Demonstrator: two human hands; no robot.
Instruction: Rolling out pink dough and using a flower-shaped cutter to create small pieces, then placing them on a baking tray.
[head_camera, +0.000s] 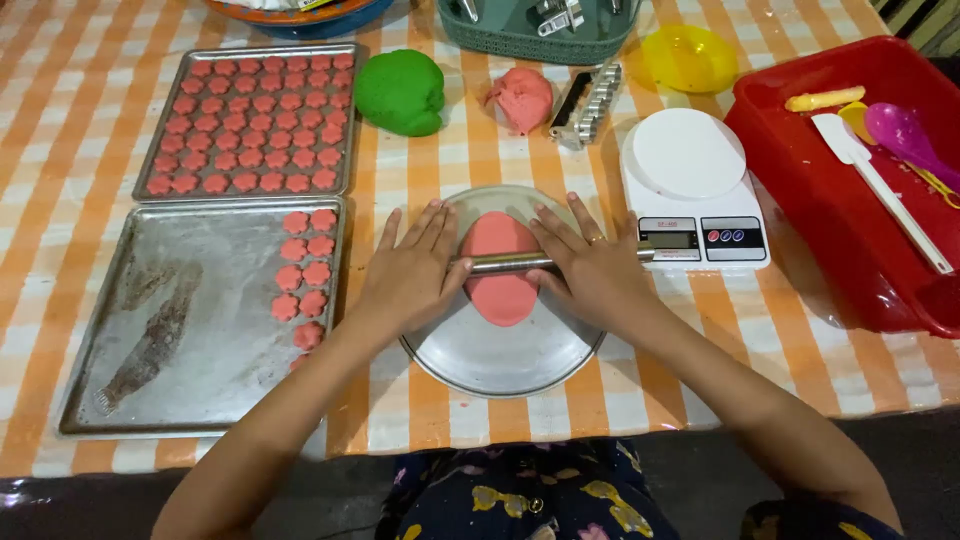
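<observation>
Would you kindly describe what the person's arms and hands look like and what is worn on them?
Both forearms are bare, with no sleeves, gloves, watch or bracelet in view. The right hand wears a thin ring on one finger; the left hand shows no ring or other jewellery. Nails look short and unpainted. At the bottom edge, dark clothing with a yellow and pink floral print shows below the arms.
</observation>
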